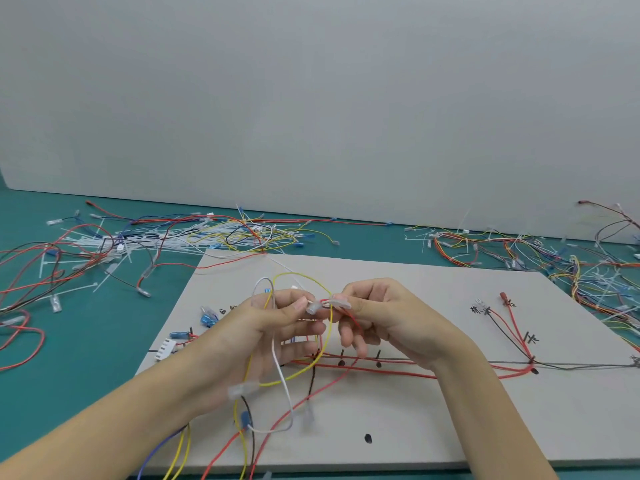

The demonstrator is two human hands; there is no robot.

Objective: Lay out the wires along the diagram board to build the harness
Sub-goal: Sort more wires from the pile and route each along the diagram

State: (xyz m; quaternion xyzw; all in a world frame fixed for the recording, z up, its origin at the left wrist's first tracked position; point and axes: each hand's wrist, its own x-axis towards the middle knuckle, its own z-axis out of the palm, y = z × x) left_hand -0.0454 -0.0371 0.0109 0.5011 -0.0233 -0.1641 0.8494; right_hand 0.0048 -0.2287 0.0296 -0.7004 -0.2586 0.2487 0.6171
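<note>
A green table (86,341) carries a grey board (433,410) that fills the middle and lower view. At ten o'clock, a loose wire pile (173,237) with white cable ties; at two to three o'clock, a second pile (554,261). Red wires (398,374) run along the board from centre toward three o'clock. At nine o'clock on the board sits a white connector (165,348) beside blue terminals (207,318). Above the board's centre, the left hand (273,327) grips a bundle (273,375) – yellow, white and red strands looping down to six o'clock. The right hand (381,317) pinches a clear sleeve (341,302) on a red strand – fingertips of both hands nearly touching.
</note>
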